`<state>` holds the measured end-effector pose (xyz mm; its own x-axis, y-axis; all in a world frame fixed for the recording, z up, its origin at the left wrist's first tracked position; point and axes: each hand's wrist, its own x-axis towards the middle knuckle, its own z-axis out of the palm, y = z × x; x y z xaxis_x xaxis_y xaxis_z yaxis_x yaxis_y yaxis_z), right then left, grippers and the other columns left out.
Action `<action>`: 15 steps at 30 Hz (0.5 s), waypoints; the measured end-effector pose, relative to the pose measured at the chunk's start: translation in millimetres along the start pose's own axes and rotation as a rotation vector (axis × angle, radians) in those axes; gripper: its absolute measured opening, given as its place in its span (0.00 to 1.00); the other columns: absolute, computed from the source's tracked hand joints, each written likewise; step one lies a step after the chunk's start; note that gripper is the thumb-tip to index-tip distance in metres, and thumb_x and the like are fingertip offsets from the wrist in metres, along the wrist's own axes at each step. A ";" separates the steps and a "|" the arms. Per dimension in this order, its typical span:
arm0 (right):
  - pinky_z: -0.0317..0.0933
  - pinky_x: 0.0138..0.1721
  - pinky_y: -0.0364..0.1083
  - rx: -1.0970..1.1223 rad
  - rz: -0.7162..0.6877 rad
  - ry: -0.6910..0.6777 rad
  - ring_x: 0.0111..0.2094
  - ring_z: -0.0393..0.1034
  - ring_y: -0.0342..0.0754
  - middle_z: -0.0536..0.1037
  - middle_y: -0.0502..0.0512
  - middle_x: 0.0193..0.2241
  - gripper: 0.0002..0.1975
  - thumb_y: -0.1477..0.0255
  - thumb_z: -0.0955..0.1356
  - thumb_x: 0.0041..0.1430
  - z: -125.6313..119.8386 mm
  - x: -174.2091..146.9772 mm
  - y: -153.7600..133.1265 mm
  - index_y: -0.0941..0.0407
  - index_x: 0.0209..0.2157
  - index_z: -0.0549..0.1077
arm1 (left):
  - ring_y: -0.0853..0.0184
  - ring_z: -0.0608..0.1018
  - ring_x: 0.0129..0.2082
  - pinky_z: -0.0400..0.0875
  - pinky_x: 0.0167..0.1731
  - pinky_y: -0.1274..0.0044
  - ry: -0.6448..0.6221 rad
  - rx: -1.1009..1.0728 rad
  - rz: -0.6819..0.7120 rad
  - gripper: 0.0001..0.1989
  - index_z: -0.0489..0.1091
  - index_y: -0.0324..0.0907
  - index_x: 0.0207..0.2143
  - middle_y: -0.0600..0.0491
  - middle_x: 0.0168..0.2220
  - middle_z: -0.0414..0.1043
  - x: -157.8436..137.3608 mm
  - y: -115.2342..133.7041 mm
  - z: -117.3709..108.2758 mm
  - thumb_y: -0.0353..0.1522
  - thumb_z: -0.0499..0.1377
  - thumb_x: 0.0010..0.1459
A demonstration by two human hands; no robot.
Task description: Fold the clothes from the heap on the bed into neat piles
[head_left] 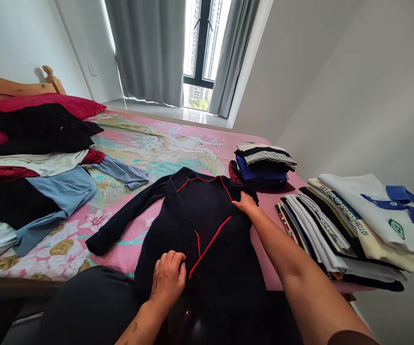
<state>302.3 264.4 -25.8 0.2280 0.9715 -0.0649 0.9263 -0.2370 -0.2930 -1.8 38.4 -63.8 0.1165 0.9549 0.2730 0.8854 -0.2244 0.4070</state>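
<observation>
A black long-sleeved top [201, 225] with red piping lies spread on the bed, its collar toward the window and one sleeve stretched out to the left. My left hand [170, 272] rests on its lower front with the fingers curled in against the cloth. Near the shoulder on the other side, my right hand [245, 203] grips the fabric, thumb pointing inward. That side's sleeve is mostly hidden, and so are the fingertips of both hands. The hem hangs toward me in dark shadow.
Loose clothes [44, 172] lie heaped on the left of the bed [192, 136]. To the right stand a small folded pile [264, 165] and a longer row of folded shirts [329, 230], with a white polo shirt [375, 206] on top. Grey curtains [149, 52] frame the window.
</observation>
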 end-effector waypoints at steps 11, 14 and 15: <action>0.61 0.45 0.54 0.129 0.054 0.104 0.43 0.71 0.58 0.76 0.66 0.34 0.07 0.72 0.66 0.51 -16.7 33.7 -4.8 0.60 0.30 0.72 | 0.64 0.68 0.33 0.58 0.34 0.71 -0.007 0.009 -0.015 0.08 0.68 0.44 0.32 0.52 0.31 0.67 2.5 -1.3 3.2 0.26 0.51 0.55; 0.66 0.35 0.47 0.283 0.070 0.157 0.32 0.73 0.49 0.76 0.61 0.29 0.10 0.73 0.59 0.58 -36.4 47.8 -11.6 0.61 0.37 0.69 | 0.63 0.68 0.33 0.57 0.34 0.71 -0.008 0.009 -0.028 0.08 0.68 0.44 0.32 0.52 0.31 0.67 2.8 0.0 3.6 0.26 0.51 0.55; 0.66 0.31 0.45 0.338 0.070 0.169 0.29 0.73 0.46 0.76 0.59 0.28 0.12 0.74 0.57 0.60 -40.9 51.2 -15.8 0.61 0.40 0.68 | 0.63 0.68 0.33 0.57 0.34 0.71 -0.010 0.010 -0.033 0.08 0.68 0.44 0.32 0.52 0.31 0.67 2.9 0.7 3.5 0.25 0.51 0.55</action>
<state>311.6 317.6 14.5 0.3597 0.9315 0.0535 0.7616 -0.2600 -0.5936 0.8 41.7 -65.8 0.0917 0.9637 0.2507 0.8932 -0.1909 0.4071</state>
